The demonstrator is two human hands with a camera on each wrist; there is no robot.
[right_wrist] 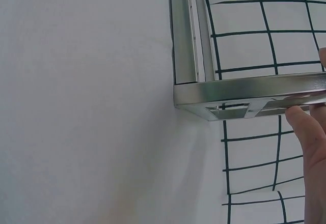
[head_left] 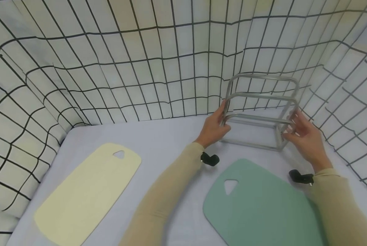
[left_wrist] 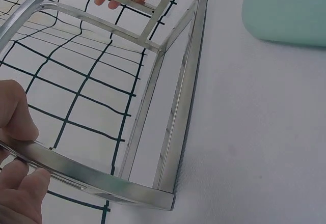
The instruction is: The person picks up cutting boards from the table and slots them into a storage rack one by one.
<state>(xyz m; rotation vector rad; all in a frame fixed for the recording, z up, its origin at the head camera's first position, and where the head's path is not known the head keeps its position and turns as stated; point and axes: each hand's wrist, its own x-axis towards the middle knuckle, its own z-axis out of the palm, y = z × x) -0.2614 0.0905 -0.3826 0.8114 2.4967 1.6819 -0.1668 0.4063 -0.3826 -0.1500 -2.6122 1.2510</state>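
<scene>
A silver metal rack [head_left: 263, 119] with several rounded upright arches stands at the right back of the white table. My left hand [head_left: 212, 128] grips its left side, thumb in front and fingers behind the bar. On the opposite side, my right hand [head_left: 307, 138] holds the rack's end bars between thumb and fingers. The left wrist view shows the flat base bar [left_wrist: 186, 96] close to the tabletop; whether it fully rests there I cannot tell. Nearer me lies a green cutting board [head_left: 263, 205] with a triangular hole, partly under my right forearm.
A pale yellow cutting board [head_left: 88, 191] lies flat at the left of the table [head_left: 168, 143]. White cloth with a black grid [head_left: 140, 68] rises behind and on both sides, close to the rack's back and right end. A dark wrist camera [head_left: 210, 159] sticks out below my left hand.
</scene>
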